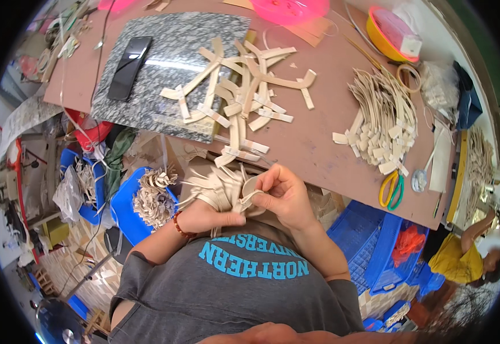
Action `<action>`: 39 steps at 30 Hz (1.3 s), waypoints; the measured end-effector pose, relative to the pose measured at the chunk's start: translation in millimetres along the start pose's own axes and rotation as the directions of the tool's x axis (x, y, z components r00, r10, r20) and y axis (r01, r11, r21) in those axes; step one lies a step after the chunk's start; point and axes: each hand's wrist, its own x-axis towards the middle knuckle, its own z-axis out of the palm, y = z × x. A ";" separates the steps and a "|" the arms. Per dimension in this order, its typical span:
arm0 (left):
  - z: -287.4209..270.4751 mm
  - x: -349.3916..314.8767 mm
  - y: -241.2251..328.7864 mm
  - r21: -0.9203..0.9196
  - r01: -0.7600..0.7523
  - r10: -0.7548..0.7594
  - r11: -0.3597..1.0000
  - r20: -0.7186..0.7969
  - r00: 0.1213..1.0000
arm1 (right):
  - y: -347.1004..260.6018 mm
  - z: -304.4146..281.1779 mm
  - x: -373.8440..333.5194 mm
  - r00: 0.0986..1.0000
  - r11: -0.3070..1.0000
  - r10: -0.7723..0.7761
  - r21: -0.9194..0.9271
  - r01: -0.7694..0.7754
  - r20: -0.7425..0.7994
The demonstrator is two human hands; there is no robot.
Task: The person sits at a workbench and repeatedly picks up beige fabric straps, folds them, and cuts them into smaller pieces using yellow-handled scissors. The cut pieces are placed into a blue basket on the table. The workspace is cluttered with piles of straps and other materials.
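Observation:
A bundle of beige fabric-like straps [215,184] is gripped in my left hand [207,220], close to my body at the table's front edge. My right hand [287,198] pinches the end of one strap at the bundle's right side, thumb against fingers. The exact point of the pinch is partly covered by the fingers. Just beyond my hands, several beige branched strap pieces [254,77] lie loosely over one another, some with pale bands round their ends. Farther right on the table rests a thick heap of similar straps [382,117].
A grey marbled slab [169,63] bears a black phone [130,67]. Scissors [391,189] with yellow and green handles lie by the right edge. Blue crates [356,238] stand below right; a blue bin [125,200] of strap pieces stands left. Another person [459,258] in yellow is at far right.

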 end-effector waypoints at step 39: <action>-134.5 4.2 -57.7 0.218 -0.463 0.334 0.859 -0.924 0.184 | -39.0 40.8 57.0 0.826 -0.320 -0.417 -0.912 0.258 0.380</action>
